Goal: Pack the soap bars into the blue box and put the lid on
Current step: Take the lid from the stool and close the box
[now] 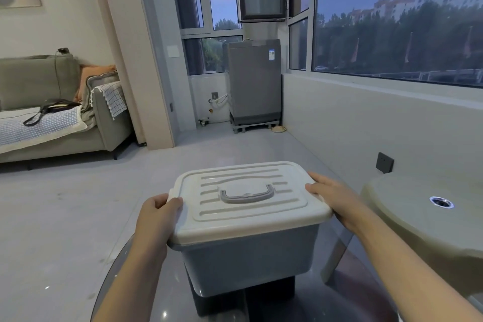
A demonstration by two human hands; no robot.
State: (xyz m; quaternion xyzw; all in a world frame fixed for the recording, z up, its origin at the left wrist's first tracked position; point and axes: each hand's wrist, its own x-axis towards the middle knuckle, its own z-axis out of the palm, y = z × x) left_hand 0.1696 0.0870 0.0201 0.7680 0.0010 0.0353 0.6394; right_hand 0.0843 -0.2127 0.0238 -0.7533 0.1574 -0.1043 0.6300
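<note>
The blue box [248,256] stands on a round glass table [125,269] right in front of me. A white lid [248,214] with a grey handle [247,193] sits on top of the box. My left hand [156,219] grips the lid's left edge, thumb on top. My right hand [332,196] holds the lid's right edge, fingers resting on its rim. No soap bars are visible; the inside of the box is hidden by the lid.
A beige round stool or table [423,217] with a metal-ringed hole stands close on the right. A low wall under the window runs along the right. A grey sofa [52,117] is far left, a washing machine [254,83] at the back.
</note>
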